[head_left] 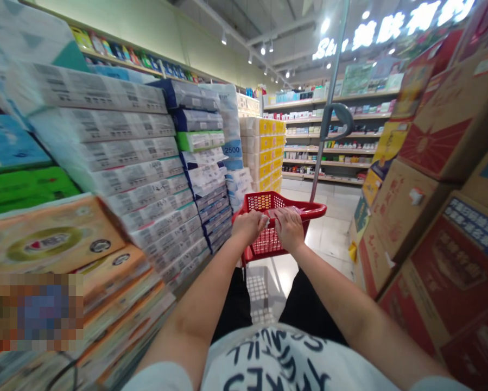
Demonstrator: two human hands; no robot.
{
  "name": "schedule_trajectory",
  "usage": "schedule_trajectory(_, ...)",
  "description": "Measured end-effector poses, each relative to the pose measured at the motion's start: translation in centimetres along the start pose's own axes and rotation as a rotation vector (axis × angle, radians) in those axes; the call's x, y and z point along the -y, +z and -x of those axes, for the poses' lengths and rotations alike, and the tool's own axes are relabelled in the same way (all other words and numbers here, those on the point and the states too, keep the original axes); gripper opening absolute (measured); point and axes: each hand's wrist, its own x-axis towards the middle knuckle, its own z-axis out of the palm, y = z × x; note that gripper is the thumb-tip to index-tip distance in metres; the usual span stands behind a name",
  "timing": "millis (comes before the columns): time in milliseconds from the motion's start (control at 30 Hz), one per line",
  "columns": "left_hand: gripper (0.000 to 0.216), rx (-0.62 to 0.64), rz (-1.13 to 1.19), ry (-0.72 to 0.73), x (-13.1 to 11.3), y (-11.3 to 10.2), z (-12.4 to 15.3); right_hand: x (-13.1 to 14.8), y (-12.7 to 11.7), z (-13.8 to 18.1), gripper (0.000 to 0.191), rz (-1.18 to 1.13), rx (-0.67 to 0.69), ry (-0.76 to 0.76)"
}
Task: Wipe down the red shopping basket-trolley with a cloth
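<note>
A red plastic shopping cart (268, 202) stands straight ahead of me in a store aisle. Both hands rest side by side on its near rim. My left hand (249, 225) is curled over the rim with fingers closed. My right hand (288, 228) grips the same rim just beside it. The basket looks empty through its mesh wall. A grey pole with a hook (334, 117) rises from the cart's far right side.
Stacked packs of tissue paper (141, 163) wall the left side, close to my left arm. Cardboard boxes (435, 179) are piled high on the right. Pale tiled floor (329, 233) runs ahead to shelves (329, 136) of goods at the back.
</note>
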Motion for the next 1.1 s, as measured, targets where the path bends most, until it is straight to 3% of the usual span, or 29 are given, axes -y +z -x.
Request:
schedule_trajectory(400,0.046,-0.022,0.007,0.049,-1.4,0.5,-1.0,-1.2,-0.3,0.6,0.030,0.058,-0.038,0.017)
schedule_trajectory(533,0.042,-0.154,-0.043,0.029,-1.9,2.1,0.6,-1.0,-0.1,0.9,0.029,0.081,-0.083,0.027)
schedule_trajectory(633,0.035,-0.269,-0.068,0.097,-2.1,3.0,1.7,-0.8,-0.1,1.0,0.029,0.072,-0.108,0.040)
schedule_trajectory(700,0.037,-0.245,-0.064,0.093,-2.3,2.7,1.3,-0.8,-0.1,0.9,0.029,0.066,-0.102,0.043)
schedule_trajectory(833,0.054,-0.054,-0.030,-0.090,-2.4,1.4,-0.9,-0.7,0.0,0.5,0.030,0.052,-0.078,0.022)
schedule_trajectory(900,0.054,-0.046,-0.020,-0.113,-2.3,1.3,-1.0,-0.6,0.0,0.4,0.031,0.031,-0.081,0.016)
schedule_trajectory(1100,0.040,-0.237,-0.033,0.051,-1.9,2.3,1.7,-0.3,0.1,0.2,0.031,-0.028,-0.079,0.011)
